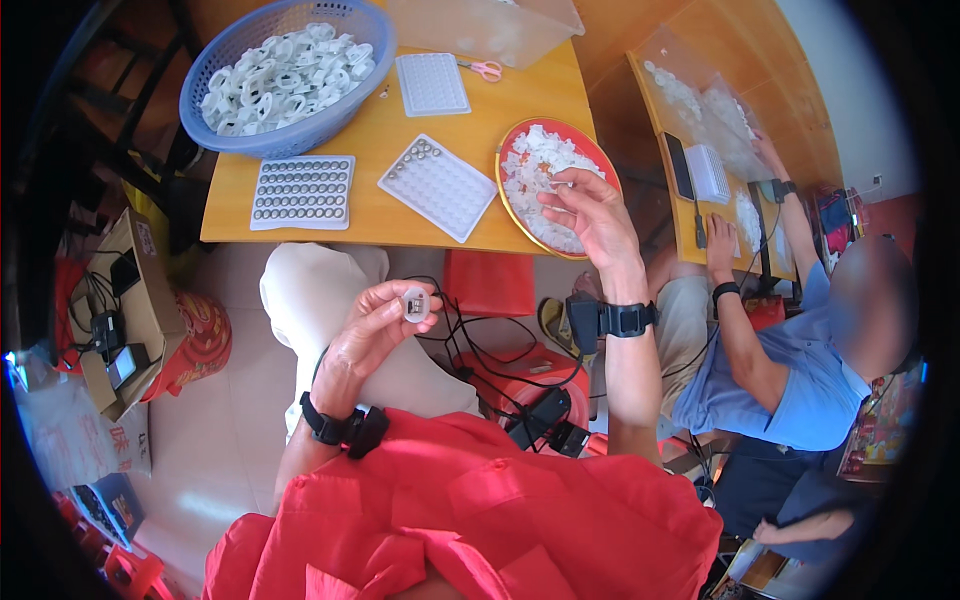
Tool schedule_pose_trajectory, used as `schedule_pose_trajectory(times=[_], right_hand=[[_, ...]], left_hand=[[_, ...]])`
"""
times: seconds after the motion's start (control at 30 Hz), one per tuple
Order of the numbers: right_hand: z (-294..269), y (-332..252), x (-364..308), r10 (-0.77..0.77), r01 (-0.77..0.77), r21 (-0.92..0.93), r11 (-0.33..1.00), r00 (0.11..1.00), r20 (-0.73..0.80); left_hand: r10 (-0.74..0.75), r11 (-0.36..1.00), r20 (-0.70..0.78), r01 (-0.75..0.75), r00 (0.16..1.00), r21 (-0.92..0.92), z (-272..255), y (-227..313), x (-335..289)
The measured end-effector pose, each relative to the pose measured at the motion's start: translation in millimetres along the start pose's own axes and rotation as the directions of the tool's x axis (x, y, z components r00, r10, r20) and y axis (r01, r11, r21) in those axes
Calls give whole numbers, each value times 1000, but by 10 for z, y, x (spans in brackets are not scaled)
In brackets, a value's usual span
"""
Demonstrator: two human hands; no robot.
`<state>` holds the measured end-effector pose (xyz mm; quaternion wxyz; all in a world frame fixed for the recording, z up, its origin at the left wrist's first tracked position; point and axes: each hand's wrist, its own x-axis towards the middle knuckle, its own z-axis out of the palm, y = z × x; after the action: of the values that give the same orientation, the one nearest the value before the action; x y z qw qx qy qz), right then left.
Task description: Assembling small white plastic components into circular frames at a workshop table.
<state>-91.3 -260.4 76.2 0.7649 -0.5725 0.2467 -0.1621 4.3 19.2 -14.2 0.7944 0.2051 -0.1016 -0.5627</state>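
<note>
My left hand (372, 325) is closed around a small round white plastic piece (416, 305), held in front of my lap. Its inner side faces up and shows dark and metallic parts. My right hand (597, 220) is raised over a red plate (592, 148) with a yellow rim, heaped with small white, translucent plastic bits (538, 150). Its thumb and forefinger come together in a pinch. Whatever lies between those fingertips is too small to make out.
A white tray (302, 193) holds rows of silver button cells; another tray (440, 190) has several in one corner. Behind stand a blue basket (330, 125) of white plastic parts, a third tray (432, 85) and pink scissors (487, 70). A co-worker (780, 370) sits right; cables (470, 340) hang below.
</note>
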Motion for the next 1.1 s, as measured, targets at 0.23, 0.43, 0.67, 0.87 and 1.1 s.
schedule_pose_trajectory(times=[0.23, 0.43, 0.67, 0.87, 1.1], right_hand=[[163, 52, -140, -32, 39, -83, 996, 996, 81], [468, 117, -341, 6, 10, -84, 996, 983, 186], [816, 226, -435, 28, 44, -233, 972, 954, 299], [966, 327, -473, 133, -45, -255, 966, 931, 341], [1174, 328, -549, -7, 188, -392, 901, 908, 419]], left_hand=[[2, 996, -78, 5, 997, 91, 40, 16, -24], [-1, 1000, 32, 1, 999, -6, -17, 4, -15], [2, 1000, -10, -2, 1000, -15, -8, 16, -11], [4, 1000, -46, -5, 999, -24, 1, 16, -21], [10, 998, -16, -11, 1000, -63, -35, -10, -16]])
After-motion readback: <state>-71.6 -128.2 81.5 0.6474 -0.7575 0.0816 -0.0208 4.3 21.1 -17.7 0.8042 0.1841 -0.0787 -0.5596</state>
